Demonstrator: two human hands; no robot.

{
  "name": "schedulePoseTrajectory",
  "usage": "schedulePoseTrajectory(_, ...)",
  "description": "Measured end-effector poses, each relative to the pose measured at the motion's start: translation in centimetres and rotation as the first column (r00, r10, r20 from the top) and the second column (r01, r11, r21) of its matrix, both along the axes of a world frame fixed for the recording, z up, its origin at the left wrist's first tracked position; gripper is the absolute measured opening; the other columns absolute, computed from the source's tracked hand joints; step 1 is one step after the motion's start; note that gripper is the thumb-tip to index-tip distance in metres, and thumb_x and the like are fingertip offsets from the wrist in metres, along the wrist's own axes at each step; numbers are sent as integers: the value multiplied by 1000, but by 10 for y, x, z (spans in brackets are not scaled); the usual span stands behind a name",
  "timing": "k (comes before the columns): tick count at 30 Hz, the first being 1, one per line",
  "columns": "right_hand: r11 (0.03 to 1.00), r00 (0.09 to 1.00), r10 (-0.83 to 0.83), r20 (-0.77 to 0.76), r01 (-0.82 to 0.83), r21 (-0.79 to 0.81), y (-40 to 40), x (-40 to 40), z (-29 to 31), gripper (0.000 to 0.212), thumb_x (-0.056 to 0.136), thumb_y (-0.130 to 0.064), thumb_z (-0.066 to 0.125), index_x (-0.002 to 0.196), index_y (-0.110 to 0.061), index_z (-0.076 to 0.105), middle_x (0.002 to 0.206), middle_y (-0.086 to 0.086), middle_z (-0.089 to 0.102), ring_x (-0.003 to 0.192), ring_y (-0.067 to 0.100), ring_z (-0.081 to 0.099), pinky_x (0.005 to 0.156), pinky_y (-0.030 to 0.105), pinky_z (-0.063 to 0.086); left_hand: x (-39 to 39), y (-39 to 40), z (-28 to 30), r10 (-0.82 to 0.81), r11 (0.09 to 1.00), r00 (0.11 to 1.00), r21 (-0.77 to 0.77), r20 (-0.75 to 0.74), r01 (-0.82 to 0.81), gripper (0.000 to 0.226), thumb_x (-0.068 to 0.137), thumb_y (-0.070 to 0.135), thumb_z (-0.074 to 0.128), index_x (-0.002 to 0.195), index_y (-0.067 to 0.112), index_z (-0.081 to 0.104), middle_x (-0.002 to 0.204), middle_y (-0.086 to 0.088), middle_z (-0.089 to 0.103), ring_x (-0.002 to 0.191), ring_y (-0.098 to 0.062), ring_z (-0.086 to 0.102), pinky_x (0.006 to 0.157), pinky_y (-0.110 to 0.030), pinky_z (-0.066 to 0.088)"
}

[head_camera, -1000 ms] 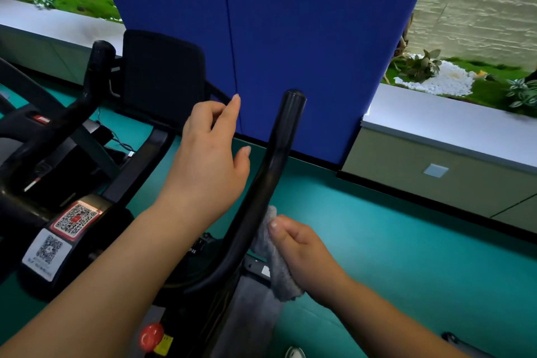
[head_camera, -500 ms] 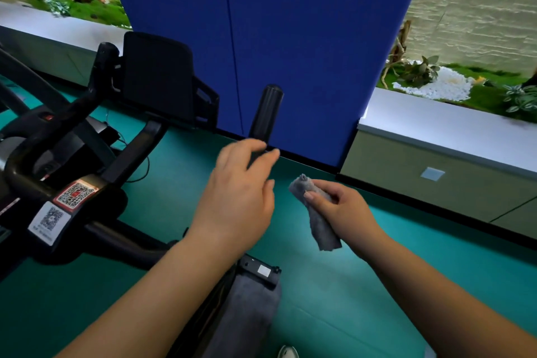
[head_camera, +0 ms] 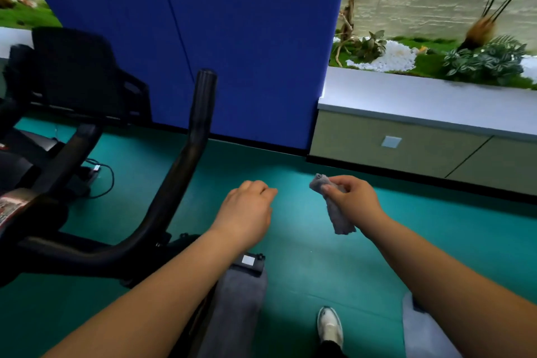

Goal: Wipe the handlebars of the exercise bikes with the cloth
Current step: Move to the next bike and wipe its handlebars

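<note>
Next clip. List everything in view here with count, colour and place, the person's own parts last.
exercise bike: one, black, left side
handlebar: one raised, black, left of centre
cloth: one, grey, in the right hand, clear of the bar
partition: one, blue, behind the bike
floor: teal
ledge: one, white top over beige cabinet fronts, right
plants: several, green, with white pebbles, above the ledge
shoe: one, white, bottom centre
left hand: loosely curled, holding nothing
right hand: pinching the cloth
</note>
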State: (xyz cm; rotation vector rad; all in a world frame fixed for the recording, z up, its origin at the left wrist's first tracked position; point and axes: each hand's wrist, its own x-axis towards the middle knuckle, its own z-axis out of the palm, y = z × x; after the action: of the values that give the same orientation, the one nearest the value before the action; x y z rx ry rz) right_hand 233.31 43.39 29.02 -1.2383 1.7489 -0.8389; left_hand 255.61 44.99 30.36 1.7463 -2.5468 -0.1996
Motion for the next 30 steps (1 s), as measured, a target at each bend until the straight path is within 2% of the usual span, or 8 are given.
schedulePoseTrajectory(5,1000,1000,5,6,-5,6,-38,-48,-10,10,91,-30,63,98,-25,66,83,-6,67,71,9,62,52,19,40,-43,-44,-11,2,1000,998,19,58,-3,42,95,24,42,137,19,43,131,-1,47,120,-23,41,97,-37,38)
schedulePoseTrajectory(8,999,999,40,3,-40,-5,-76,-81,-11,14,91,-31,62,101,-22,66,91,0,68,80,17,63,59,23,43,-73,-78,-20,25,999,996,28,90,-28,44,93,19,43,137,19,43,131,-2,48,119,-24,42,96,-37,38)
schedulePoseTrajectory(10,998,999,52,9,-52,-22,-101,-104,-6,15,91,-30,62,103,-22,64,95,1,65,81,15,61,62,24,44,-95,-102,-28,53,997,992,58,115,-60,46,92,17,44,138,19,41,131,-3,47,119,-24,42,96,-37,38)
schedulePoseTrajectory(14,992,993,113,-32,-115,-44,-153,-146,2,14,93,-30,59,106,-24,61,96,-2,62,73,5,57,51,19,42,-135,-142,-44,140,980,982,127,124,-156,51,93,18,41,144,21,33,137,-3,44,123,-25,40,99,-38,37)
schedulePoseTrajectory(17,976,976,186,-114,-196,-91,-190,-165,3,11,93,-30,60,102,-25,64,98,-4,65,79,5,58,58,16,39,-154,-165,-53,200,966,972,141,124,-217,53,95,22,41,146,21,29,141,-2,42,127,-25,39,101,-38,36)
schedulePoseTrajectory(20,959,954,248,-169,-266,-94,-223,-168,-1,9,92,-27,60,101,-26,63,98,-4,63,86,12,57,68,21,38,-160,-182,-57,247,951,962,160,119,-264,54,96,23,40,148,21,26,145,-1,38,131,-24,35,103,-38,33)
schedulePoseTrajectory(26,946,946,317,-64,-320,-42,-288,-140,-16,12,93,-27,60,104,-26,63,101,-6,65,83,7,59,59,14,39,-147,-228,-68,311,928,936,158,165,-336,55,98,28,40,149,21,22,152,-3,27,137,-24,26,108,-38,29)
schedulePoseTrajectory(30,938,938,342,-64,-345,-38,-344,-112,-20,16,92,-29,60,107,-24,64,100,-6,66,79,4,61,50,9,41,-124,-275,-80,336,918,924,159,181,-365,57,98,34,40,150,20,20,155,-4,24,140,-24,23,113,-39,24)
